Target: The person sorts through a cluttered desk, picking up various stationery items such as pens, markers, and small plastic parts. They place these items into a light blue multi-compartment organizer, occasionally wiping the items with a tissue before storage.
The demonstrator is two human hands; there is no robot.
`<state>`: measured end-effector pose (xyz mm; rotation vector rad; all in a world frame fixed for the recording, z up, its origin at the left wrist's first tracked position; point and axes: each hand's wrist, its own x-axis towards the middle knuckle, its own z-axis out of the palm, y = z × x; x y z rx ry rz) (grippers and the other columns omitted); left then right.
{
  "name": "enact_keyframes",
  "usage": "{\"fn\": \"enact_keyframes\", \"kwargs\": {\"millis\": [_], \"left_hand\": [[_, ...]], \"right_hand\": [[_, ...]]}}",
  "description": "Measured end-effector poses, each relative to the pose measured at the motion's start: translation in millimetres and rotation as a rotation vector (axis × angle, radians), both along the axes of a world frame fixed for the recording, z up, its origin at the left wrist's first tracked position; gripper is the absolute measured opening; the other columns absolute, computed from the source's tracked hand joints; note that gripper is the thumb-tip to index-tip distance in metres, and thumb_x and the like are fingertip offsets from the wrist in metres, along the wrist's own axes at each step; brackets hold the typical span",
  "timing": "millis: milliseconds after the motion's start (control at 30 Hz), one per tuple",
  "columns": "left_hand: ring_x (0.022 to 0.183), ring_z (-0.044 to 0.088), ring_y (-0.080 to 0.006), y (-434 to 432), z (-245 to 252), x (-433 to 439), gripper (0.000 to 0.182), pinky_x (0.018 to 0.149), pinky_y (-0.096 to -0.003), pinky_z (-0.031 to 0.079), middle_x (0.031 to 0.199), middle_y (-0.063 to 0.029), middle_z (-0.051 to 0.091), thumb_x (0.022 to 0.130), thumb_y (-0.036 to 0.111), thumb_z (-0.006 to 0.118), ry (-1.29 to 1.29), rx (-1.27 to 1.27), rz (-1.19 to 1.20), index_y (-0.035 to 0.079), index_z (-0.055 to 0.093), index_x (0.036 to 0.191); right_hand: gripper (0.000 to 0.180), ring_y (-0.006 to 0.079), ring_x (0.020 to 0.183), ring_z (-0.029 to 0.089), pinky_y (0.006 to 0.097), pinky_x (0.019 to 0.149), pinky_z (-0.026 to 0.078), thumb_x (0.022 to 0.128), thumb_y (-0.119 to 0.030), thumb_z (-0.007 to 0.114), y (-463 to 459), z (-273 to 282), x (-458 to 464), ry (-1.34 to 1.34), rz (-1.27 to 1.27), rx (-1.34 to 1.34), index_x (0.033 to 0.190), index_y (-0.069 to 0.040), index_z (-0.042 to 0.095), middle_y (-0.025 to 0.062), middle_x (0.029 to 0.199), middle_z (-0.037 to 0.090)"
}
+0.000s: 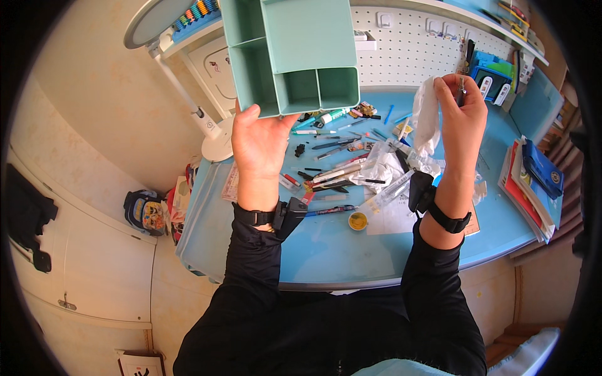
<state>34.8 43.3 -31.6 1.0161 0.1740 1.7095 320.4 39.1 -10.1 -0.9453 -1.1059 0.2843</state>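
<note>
My left hand [259, 143] grips the lower edge of a mint-green plastic desk organizer [308, 37], held up above the desk with its several compartments facing me. No contents show in the compartments. My right hand [465, 110] pinches a white tissue [427, 117] that hangs down from the fingertips. A slim metallic object [460, 91], perhaps a pen end, also shows in that hand. Below both hands, pens, pencils and markers lie scattered, among them a green-and-white marker [335, 115] and a blue pen [331, 210]. Crumpled white tissue [383, 170] lies among them.
A white desk lamp [211, 136] stands at the left of the blue desk [338, 263]. Toward the front sits a small round tub [358, 221] with yellow contents, beside a paper sheet [390, 218]. Books [526, 188] and a blue pouch [543, 168] are at the right; a pegboard [400, 56] rises behind.
</note>
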Motion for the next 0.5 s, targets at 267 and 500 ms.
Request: {"fn": "enact_keyframes", "kwargs": {"millis": [267,500], "left_hand": [[0.130,0.053,-0.0324,4,-8,11,0.060,0.102,-0.0543,0.053,0.141,-0.0132,0.053,0.086,0.016,0.058,-0.046,-0.047,-0.148,0.010,0.045,0.145],[0.129,0.052,-0.0318,6,-15,18,0.063,0.101,-0.0541,0.053,0.139,-0.0128,0.052,0.084,0.019,0.062,0.093,-0.069,0.055,0.012,0.043,0.144]], "right_hand": [[0.015,0.0033,0.066,0.051,0.0207,0.056,0.039,0.094,-0.014,0.070,-8,8,-4,0.103,0.112,0.010,0.099,-0.002,0.063,-0.0015,0.077,0.065],[0.012,-0.0013,0.059,0.039,0.0179,0.050,0.027,0.095,-0.013,0.070,-20,8,-19,0.246,0.160,0.097,0.099,-0.005,0.062,-0.0065,0.073,0.056]]}}
